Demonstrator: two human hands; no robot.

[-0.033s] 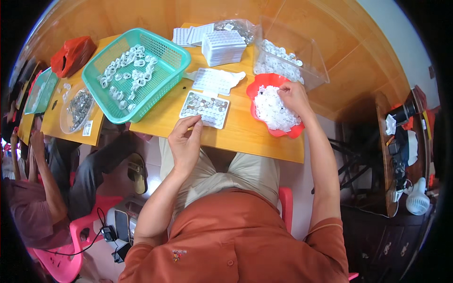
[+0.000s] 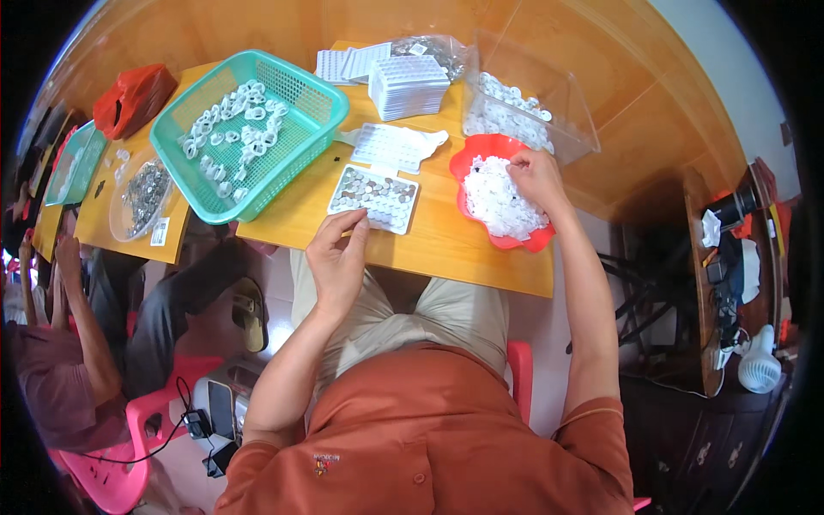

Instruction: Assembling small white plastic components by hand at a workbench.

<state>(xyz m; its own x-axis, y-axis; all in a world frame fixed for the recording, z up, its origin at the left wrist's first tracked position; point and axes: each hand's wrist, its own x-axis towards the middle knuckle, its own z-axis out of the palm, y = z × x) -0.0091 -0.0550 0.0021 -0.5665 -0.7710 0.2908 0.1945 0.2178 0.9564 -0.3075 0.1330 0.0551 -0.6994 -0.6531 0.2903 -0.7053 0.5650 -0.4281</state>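
Observation:
My left hand (image 2: 338, 262) is at the near edge of a white tray (image 2: 412, 210), thumb and forefinger brought together in a pinch. Whatever lies between those fingertips is too small to make out. Rows of small round silvery pieces (image 2: 375, 184) fill much of the tray, and pale round ones show along its near side. To the right, my right hand (image 2: 537, 178) reaches over a red scalloped bowl (image 2: 460, 161). Its fingers are bent and closed at the heap of small white pieces (image 2: 499, 204); their tips are partly hidden.
Behind the tray lie a torn white sheet (image 2: 396, 146) and a stack of white trays (image 2: 407, 93). A green basket (image 2: 337, 116) of white ring-like parts stands left, a clear bin (image 2: 573, 107) of white parts back right. Another person (image 2: 64, 378) sits at the far left.

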